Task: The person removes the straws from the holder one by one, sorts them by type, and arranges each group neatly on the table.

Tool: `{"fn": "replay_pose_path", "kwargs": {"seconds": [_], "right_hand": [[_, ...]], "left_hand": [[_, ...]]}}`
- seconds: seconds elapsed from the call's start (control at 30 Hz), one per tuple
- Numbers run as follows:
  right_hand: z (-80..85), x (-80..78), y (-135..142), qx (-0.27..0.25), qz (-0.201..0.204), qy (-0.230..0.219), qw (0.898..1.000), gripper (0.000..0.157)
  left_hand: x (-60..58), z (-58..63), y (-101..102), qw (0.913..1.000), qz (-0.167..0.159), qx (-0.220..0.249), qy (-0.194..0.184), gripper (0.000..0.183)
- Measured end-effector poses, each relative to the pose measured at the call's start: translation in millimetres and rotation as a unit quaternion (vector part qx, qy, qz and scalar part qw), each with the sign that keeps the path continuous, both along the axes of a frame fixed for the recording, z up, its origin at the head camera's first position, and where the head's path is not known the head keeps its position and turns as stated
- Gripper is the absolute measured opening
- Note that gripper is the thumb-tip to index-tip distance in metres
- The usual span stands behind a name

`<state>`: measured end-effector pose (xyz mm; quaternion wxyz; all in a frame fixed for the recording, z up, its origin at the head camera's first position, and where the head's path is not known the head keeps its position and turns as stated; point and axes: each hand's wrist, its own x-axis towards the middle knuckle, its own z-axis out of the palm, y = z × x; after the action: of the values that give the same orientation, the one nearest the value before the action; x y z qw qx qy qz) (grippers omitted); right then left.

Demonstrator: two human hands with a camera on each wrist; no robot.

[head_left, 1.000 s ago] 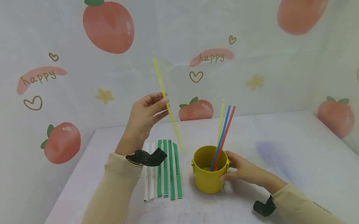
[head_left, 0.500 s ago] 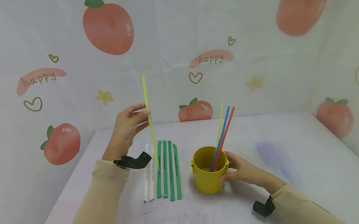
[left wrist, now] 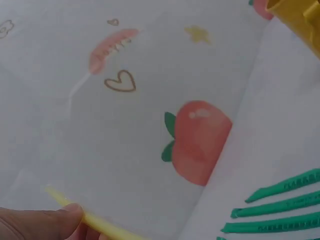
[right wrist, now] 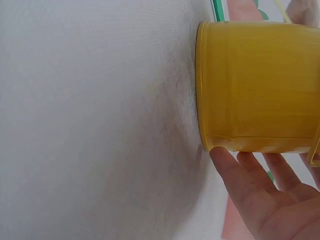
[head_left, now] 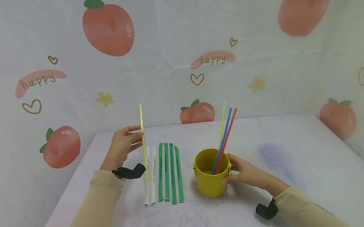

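Observation:
A yellow straw [head_left: 143,138] in what looks like a clear sleeve stands nearly upright in my left hand [head_left: 123,145], pinched between thumb and fingers. Its lower end reaches down by two white paper-wrapped straws [head_left: 151,179] on the table. In the left wrist view only the thumb [left wrist: 47,222] and part of the yellow straw show. My right hand [head_left: 249,172] holds the right side of a small yellow bucket [head_left: 211,185], thumb in front and fingers behind. Yellow, blue [head_left: 223,138] and red [head_left: 231,127] straws lean to the right inside the bucket.
Several green paper-wrapped straws [head_left: 170,172] lie in a row between the white ones and the bucket. A pale cloth covers the table [head_left: 194,225]. A printed curtain [head_left: 156,69] hangs behind it.
My left hand has moved left and down with the yellow straw, from near the bucket to the white straws. The right hand and bucket stay put.

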<state>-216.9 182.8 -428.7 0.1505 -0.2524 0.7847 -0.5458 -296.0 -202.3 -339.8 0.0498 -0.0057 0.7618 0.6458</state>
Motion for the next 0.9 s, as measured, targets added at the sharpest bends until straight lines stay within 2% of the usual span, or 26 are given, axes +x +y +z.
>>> {"fn": "replay_pose_path", "kwargs": {"seconds": [0.27, 0.53, 0.77, 0.9], "right_hand": [[-0.6, 0.1, -0.2, 0.003, -0.008, -0.002, 1.000, 0.076], [-1.1, 0.4, -0.1, 0.003, -0.011, -0.003, 1.000, 0.075], [-1.1, 0.6, -0.3, 0.000, -0.006, -0.001, 1.000, 0.075], [-0.6, 0.7, -0.5, 0.002, -0.007, -0.002, 1.000, 0.075]], "left_hand": [[-2.8, -28.0, -10.7, 0.9975, 0.014, -0.044, -0.053, 0.043], [-7.0, -55.1, -21.5, 0.9936, 0.019, -0.054, -0.097, 0.042], [-9.5, -72.3, -23.3, 0.9830, 0.053, -0.096, -0.147, 0.040], [-10.6, -78.9, -24.6, 0.9766, 0.062, -0.124, -0.165, 0.037]]}}
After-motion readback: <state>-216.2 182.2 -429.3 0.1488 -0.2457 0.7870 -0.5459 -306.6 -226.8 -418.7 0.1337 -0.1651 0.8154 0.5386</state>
